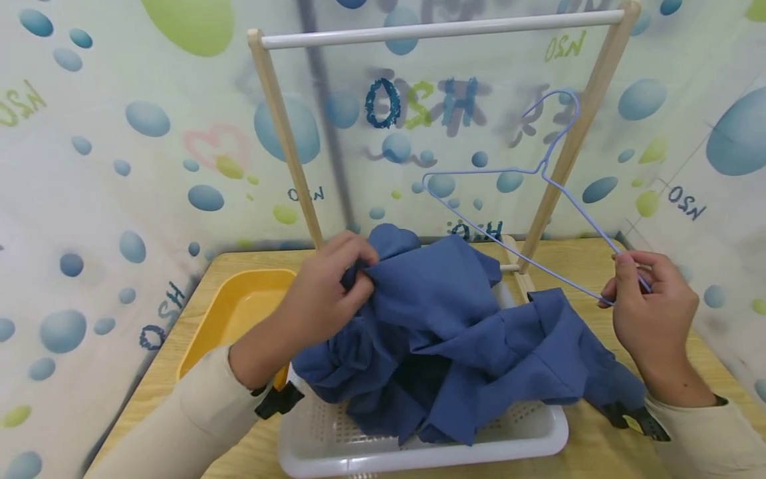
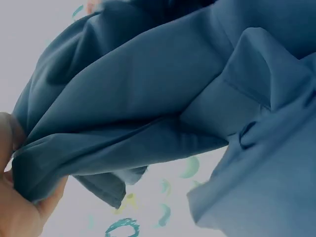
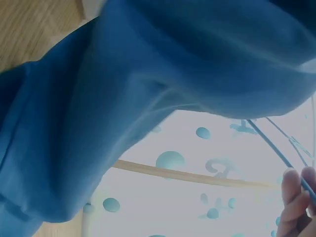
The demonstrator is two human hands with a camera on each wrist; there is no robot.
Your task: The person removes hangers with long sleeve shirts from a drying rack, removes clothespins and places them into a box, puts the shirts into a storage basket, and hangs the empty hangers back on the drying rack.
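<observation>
A bunched dark blue garment (image 1: 443, 286) lies heaped over a white plastic basket (image 1: 431, 459), one part draping past the basket's right side. My left hand (image 1: 326, 289) pinches a fold of the cloth at its upper left; in the left wrist view the thumb and fingers (image 2: 22, 217) grip the same fabric. My right hand (image 1: 655, 306) holds a thin blue wire hanger (image 1: 497, 171) by one end, its hook pointing up and away. The right wrist view shows fingers (image 3: 294, 202) round the hanger's wire, with blue cloth close by.
Behind the basket stands a rack with wooden posts (image 1: 284, 133) and a white crossbar (image 1: 443, 30). A yellow tray (image 1: 239, 306) sits left of the basket on the wooden table (image 1: 592, 266). Patterned walls (image 1: 90, 199) close in the back and sides.
</observation>
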